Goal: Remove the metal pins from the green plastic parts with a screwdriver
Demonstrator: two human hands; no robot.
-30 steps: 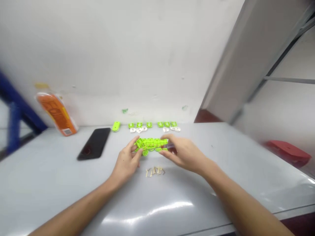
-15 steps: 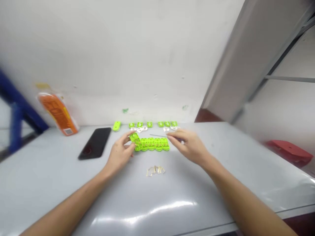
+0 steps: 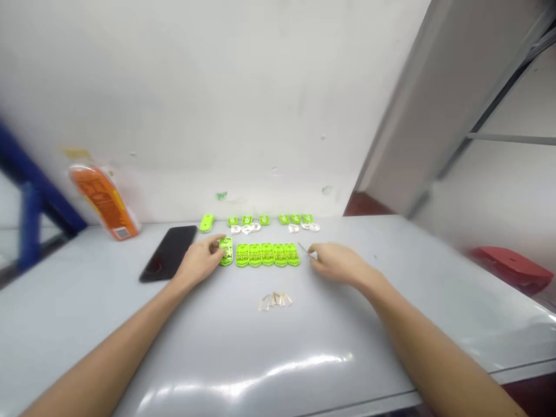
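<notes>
My left hand [image 3: 202, 258] has its fingers around a green plastic case [image 3: 226, 251], which lies on the grey table just left of a row of several like cases [image 3: 267, 255]. To the right of that row, my right hand [image 3: 333, 262] pinches a thin metal tool [image 3: 306, 250] whose tip points up and left. Small thin metal strips [image 3: 275, 300] lie in a loose group nearer to me, below the row. The green cases in the row stand side by side and show small parts inside.
A black phone [image 3: 168, 253] lies left of my left hand. Along the wall are small green pieces [image 3: 264, 220], white pieces [image 3: 247, 230] and a closed green case [image 3: 206, 223]. An orange bottle [image 3: 104, 200] leans at back left; a red object [image 3: 512, 267] is at right.
The case in my left hand has moved left, away from the row, and down onto the table. My right hand has shifted slightly right and down, with the tool now angled up-left.
</notes>
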